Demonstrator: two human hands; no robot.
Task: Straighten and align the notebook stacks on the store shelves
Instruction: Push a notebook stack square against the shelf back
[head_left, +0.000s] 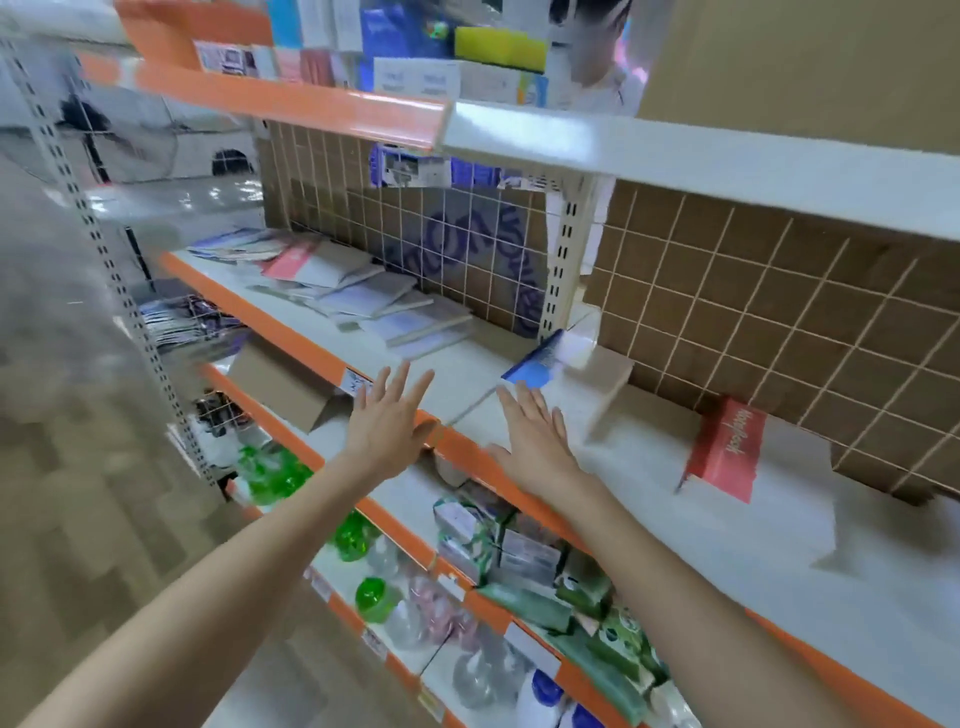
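Observation:
Several pale notebooks (374, 304) lie fanned and crooked on the middle shelf (467, 384), left of centre, with a pink one (291, 262) among them. A blue-and-white notebook (540, 361) lies tilted by the shelf upright, against a beige block (608, 387). A red notebook (727, 449) leans against the wire grid at the right. My left hand (389, 423) hovers flat with straight fingers at the orange shelf edge. My right hand (535, 434) is flat over the shelf, just in front of the blue notebook. Neither holds anything.
A wire grid back panel (753, 306) with cardboard behind it closes the shelf's rear. The upper shelf (675, 156) carries boxes and packets. Below are green bottles (275, 473), clear bottles and green packs (571, 587). A cardboard box (291, 384) sits under the shelf. The aisle floor lies left.

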